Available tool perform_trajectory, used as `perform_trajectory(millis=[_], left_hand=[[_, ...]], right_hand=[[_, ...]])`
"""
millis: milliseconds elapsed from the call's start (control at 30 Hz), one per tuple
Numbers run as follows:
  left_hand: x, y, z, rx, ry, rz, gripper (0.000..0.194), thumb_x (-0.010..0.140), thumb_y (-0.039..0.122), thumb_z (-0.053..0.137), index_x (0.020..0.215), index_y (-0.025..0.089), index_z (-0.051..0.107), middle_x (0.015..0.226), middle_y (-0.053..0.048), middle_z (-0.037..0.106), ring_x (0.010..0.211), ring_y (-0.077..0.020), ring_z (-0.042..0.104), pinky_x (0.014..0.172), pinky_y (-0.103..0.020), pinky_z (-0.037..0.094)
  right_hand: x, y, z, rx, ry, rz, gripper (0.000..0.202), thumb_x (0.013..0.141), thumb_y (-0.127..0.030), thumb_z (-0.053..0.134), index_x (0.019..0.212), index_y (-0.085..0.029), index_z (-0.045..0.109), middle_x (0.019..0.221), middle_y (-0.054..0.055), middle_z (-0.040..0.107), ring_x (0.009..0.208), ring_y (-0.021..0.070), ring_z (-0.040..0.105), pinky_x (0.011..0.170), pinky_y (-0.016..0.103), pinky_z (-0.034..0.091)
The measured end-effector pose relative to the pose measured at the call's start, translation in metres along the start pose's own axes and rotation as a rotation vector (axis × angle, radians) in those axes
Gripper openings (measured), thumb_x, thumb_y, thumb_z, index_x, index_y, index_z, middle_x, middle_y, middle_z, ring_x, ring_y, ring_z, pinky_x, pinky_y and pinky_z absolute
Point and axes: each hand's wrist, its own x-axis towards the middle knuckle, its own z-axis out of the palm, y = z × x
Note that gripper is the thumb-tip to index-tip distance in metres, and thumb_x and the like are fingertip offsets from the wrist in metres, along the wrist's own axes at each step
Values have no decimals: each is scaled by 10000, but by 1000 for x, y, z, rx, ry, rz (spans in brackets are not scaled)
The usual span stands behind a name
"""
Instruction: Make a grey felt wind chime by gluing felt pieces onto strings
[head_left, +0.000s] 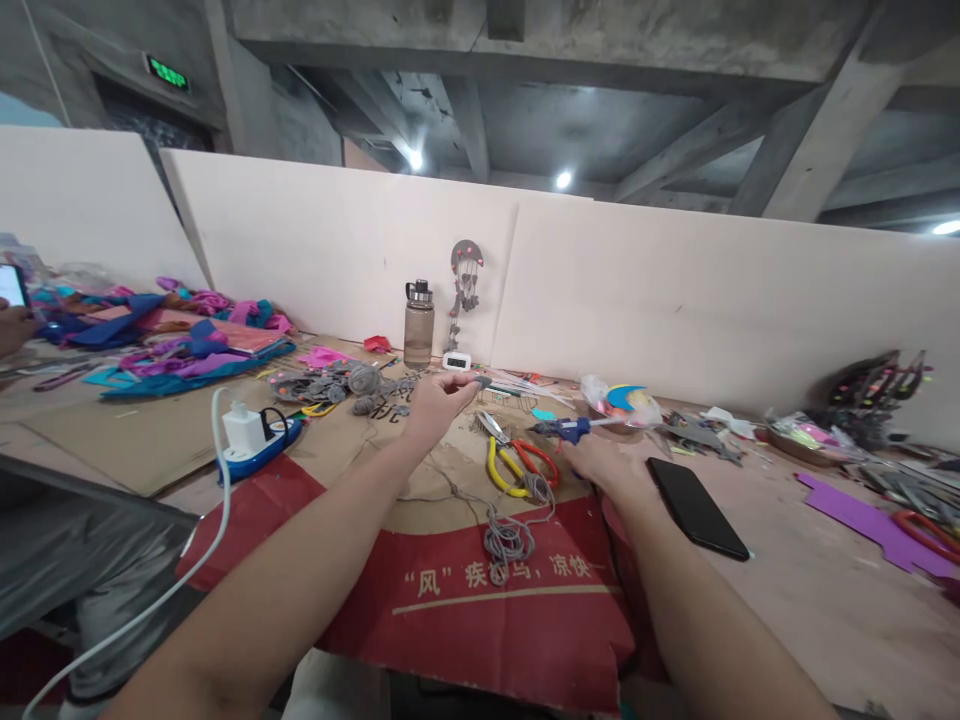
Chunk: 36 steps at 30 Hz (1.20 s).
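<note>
My left hand (441, 402) is closed in a pinch on a small grey piece (484, 382), probably felt, held above the cardboard. My right hand (600, 462) grips a blue hot glue gun (574, 430), its nozzle pointing left and a glue stick showing at its back. Between the hands lie yellow-handled scissors (504, 468) and red-handled scissors (541, 462). Loose grey yarn (510, 540) is tangled just in front of them. Further left, grey yarn balls (365, 378) sit beside dark grey pieces.
A bottle (418, 330), a small white clock (457, 362) and a hanging ornament (466, 258) stand by the partition. A black phone (697, 507) lies at right. A power strip (259, 450) with a white cable is at left. Colourful cloth (195, 350) piles up beyond it.
</note>
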Motion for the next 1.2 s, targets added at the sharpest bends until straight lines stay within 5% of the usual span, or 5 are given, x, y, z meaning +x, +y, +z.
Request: perform_trajectory(millis=[200,400,567,767,1200], left_hand=[[-12,12,5,120,33,171,158,713,312,705,801,190,757,612,3,610,533,-93,447,502,-223,297],[-18,20,9,290,31,357,91,742,226,665,778,190,740,684,-10,653,522,-85,455,542,-223,358],[-19,18,10,396,-2,385,100,758,216,626,800,176,707,715,-1,658,544,-82,484,562,-219,388],[-18,11,12,358,15,279,132,770,267,603,816,166,674,671,14,620,546,-85,488,545,-216,380],[-21,17,17,105,-32,80,132,750,269,589,754,156,656,625,34,563,504,-60,387,511,-202,334]], right_hand=[[-9,-33,0,-123,51,42,237,768,-397,585,655,-216,484,717,100,606,835,265,596,771,389,434],[-33,-101,45,919,-145,-35,321,766,-482,610,863,-230,436,861,1,618,827,146,601,791,296,479],[-41,-121,56,1322,-273,108,459,634,-367,778,836,-244,385,758,-44,634,709,122,620,746,299,508],[-39,-120,47,1294,-320,149,341,676,-355,725,815,-233,439,598,-117,434,415,30,328,392,156,275],[-37,-116,48,934,-97,54,217,734,-370,640,743,-194,513,629,-67,448,488,66,326,455,223,267]])
